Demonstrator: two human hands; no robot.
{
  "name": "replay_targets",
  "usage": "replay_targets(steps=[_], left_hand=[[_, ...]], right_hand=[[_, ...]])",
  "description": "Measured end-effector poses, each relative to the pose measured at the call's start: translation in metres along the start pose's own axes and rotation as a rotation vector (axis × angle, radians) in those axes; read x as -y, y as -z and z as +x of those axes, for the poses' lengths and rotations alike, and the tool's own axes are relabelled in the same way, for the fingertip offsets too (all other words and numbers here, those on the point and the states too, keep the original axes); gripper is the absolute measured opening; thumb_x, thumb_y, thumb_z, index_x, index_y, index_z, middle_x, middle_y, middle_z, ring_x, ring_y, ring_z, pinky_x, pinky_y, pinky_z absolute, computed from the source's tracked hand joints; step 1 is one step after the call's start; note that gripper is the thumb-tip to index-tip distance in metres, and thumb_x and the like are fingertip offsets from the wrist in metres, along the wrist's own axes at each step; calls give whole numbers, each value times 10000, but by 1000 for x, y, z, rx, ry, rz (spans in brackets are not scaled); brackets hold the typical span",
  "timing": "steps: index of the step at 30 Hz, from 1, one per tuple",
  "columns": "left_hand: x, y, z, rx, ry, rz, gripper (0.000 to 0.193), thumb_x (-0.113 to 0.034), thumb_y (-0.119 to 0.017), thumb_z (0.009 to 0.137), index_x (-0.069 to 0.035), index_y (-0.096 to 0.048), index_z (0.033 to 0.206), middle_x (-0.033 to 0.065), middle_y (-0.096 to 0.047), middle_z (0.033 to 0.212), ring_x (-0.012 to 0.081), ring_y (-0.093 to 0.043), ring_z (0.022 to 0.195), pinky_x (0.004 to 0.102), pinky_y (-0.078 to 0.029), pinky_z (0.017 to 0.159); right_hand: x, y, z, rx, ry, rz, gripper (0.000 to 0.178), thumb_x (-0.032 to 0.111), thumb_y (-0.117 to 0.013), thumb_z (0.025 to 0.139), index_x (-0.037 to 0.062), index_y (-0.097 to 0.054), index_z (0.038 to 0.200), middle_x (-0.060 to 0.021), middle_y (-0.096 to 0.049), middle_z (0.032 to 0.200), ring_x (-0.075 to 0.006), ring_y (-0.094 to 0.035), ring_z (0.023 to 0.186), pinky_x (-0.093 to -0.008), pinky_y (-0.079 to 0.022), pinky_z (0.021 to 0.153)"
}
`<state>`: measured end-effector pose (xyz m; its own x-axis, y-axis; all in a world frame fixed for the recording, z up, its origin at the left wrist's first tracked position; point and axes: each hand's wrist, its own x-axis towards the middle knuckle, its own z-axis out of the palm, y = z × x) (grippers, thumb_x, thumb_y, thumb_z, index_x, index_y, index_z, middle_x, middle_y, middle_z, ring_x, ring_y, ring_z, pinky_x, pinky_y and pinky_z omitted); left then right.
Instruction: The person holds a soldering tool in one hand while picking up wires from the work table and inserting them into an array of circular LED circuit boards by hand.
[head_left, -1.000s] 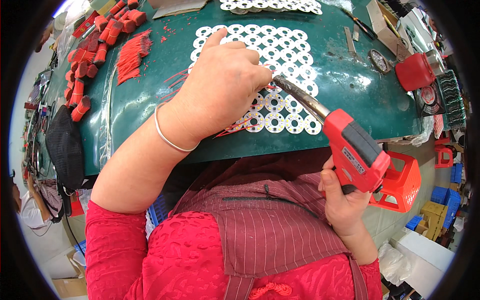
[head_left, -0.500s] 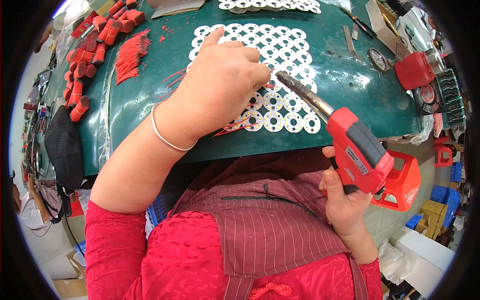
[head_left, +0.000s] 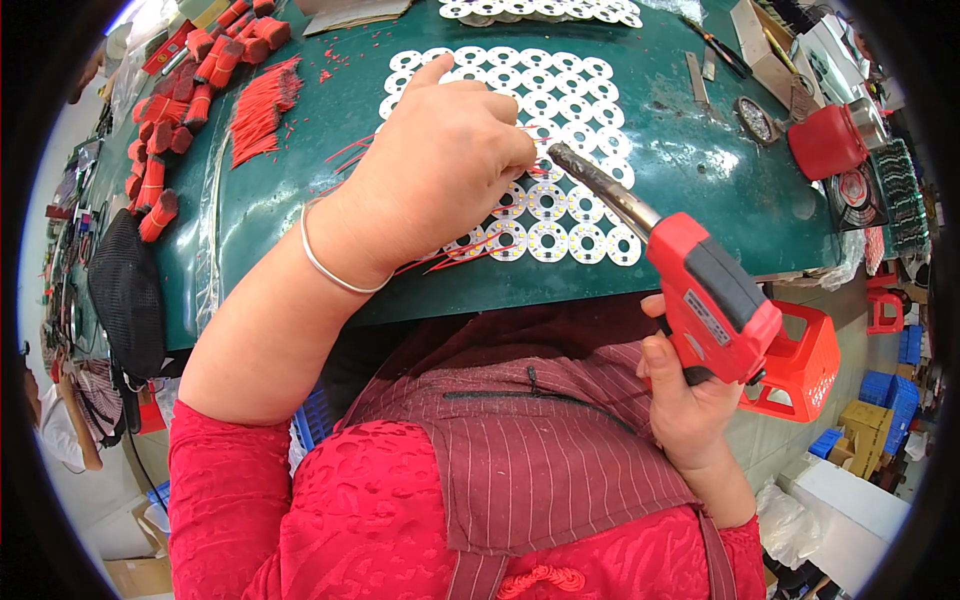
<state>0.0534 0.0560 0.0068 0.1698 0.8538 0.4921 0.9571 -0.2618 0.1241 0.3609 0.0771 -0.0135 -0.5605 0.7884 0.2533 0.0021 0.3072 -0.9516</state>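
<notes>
In my right hand (head_left: 690, 385) is a red and black soldering gun (head_left: 712, 300), its dark tip pointing up and left over a panel of round white circuit boards (head_left: 547, 240). My left hand (head_left: 450, 160) hangs above the panel's left part and hides several boards. Its thumb and fingers are pinched close to the soldering gun's tip, and a bit of red wire (head_left: 538, 171) shows right at the fingertips. More thin red wires (head_left: 470, 258) stick out from boards at the lower left of the panel and beyond my wrist.
Loose red wires (head_left: 262, 115) lie at the left of the green table (head_left: 700, 240), beside bundled red wires (head_left: 152, 185). A second board stack (head_left: 540, 10) is at the back. Far right are pliers (head_left: 728, 52), a round tin (head_left: 756, 120) and a red container (head_left: 828, 142). A red stool (head_left: 800, 370) stands below.
The soldering gun and my right hand have shifted slightly left. My left hand has moved very slightly left, still pinched by the tip.
</notes>
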Motion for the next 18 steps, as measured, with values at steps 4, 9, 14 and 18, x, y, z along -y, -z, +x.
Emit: replay_targets(steps=[4,9,14,18], left_hand=[[-1,1,0,6,-5,36,39,-108,-737,824,-132,-766,816,42,-613,765,274,-660,832,578,-446,1073],[-1,1,0,3,-9,35,39,-105,-763,823,-125,-769,857,51,-583,753,285,-648,816,580,-436,1096],[-1,0,0,4,-6,37,22,-106,-758,828,-126,-761,838,50,-575,741,285,-644,805,581,-440,1091],[-1,0,0,12,-4,43,23,-106,-758,829,-126,-761,839,50,-575,740,285,-643,803,581,-441,1089]], right_hand=[[-1,-1,-2,-7,-24,-5,437,-30,-770,922,-49,-601,1324,-173,-723,1189,-191,-713,1022,-299,-592,817],[1,-1,-2,-19,-47,-37,343,-24,-788,910,-38,-654,1226,-112,-733,1078,-161,-708,944,-300,-587,802],[2,-1,-2,-20,-62,-47,286,-21,-800,900,-29,-681,1160,-80,-733,1012,-140,-697,878,-292,-579,791],[-1,0,-3,-9,-39,-67,303,-23,-795,904,-32,-675,1183,-98,-737,1036,-150,-704,902,-296,-582,794]])
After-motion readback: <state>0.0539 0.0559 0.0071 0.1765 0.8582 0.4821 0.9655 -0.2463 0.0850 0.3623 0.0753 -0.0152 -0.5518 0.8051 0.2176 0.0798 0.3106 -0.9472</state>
